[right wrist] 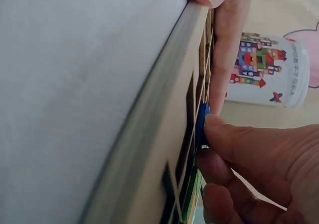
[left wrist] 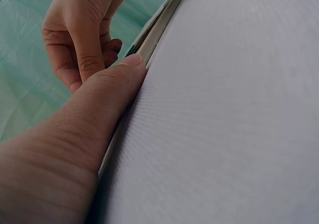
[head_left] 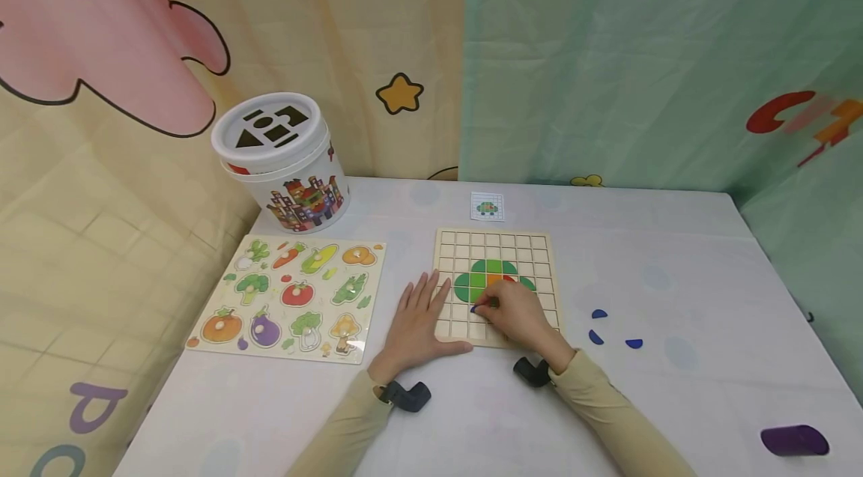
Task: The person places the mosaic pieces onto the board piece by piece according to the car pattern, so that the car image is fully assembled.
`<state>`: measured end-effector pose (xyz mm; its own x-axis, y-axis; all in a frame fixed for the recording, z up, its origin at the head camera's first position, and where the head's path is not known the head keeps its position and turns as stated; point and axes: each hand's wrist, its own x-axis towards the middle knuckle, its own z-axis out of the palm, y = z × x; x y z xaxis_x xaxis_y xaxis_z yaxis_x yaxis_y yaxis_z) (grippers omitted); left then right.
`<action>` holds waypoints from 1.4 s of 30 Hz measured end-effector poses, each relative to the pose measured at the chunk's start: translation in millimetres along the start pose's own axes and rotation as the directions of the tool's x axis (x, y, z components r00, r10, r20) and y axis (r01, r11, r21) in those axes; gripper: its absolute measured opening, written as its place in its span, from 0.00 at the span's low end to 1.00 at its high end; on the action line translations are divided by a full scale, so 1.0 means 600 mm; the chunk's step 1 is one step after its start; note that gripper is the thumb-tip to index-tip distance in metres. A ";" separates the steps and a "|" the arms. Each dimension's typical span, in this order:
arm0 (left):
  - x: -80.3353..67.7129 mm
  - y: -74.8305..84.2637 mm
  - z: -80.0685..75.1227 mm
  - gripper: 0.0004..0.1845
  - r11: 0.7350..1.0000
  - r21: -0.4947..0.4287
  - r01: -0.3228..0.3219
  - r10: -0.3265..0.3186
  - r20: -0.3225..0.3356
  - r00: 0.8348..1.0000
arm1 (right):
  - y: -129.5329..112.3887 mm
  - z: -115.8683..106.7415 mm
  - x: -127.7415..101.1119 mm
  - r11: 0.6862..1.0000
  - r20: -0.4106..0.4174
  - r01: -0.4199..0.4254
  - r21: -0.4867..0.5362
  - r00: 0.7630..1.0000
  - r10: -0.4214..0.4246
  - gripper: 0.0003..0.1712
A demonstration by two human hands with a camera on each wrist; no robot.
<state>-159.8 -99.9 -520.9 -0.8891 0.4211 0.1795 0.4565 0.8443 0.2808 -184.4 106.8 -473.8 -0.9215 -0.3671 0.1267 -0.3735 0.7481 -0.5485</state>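
Note:
My right hand [head_left: 518, 312] pinches a small blue piece [right wrist: 201, 127] between thumb and fingertip, right at the surface of the wooden grid board [head_left: 448, 252]. In the head view that piece sits just below the lower left of a car-like pattern of green pieces [head_left: 477, 280], with orange and red ones partly hidden under my hand. Across the board's left side my left hand [head_left: 418, 316] lies with fingers spread, its thumb [left wrist: 119, 74] along the front edge. Three blue half-circle pieces [head_left: 599, 314] lie on the table right of the board.
Behind the board lies a small card [head_left: 487, 207] printed with a similar green car on a grid. A vegetable peg puzzle [head_left: 323, 312] is at the left, with a white shape-sorter bucket [head_left: 306, 189] behind it. A dark purple object [head_left: 795, 440] lies near the front right.

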 end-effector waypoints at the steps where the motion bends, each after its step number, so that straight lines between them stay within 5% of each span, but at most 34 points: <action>1: 0.000 0.000 0.000 0.60 1.000 -0.001 -0.002 0.002 0.000 1.000 | 0.000 0.000 -0.001 1.000 0.000 -0.002 -0.003 1.000 0.002 0.04; 27: 0.001 -0.004 0.004 0.60 1.000 0.011 -0.003 0.003 0.003 1.000 | 0.001 0.003 0.001 1.000 -0.011 0.005 -0.024 1.000 -0.005 0.09; 36: 0.001 -0.003 0.005 0.60 1.000 0.015 0.000 0.000 0.003 1.000 | 0.015 -0.018 -0.026 1.000 0.051 0.030 0.009 0.998 -0.031 0.06; 42: 0.000 -0.003 0.005 0.60 1.000 -0.005 0.003 -0.003 0.000 1.000 | 0.052 -0.063 -0.063 0.999 0.006 -0.029 0.040 1.000 0.029 0.03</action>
<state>-160.7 -100.2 -524.3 -0.8906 0.4184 0.1785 0.4538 0.8438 0.2864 -165.3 164.7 -464.5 -0.9314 -0.3483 0.1058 -0.3417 0.7361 -0.5843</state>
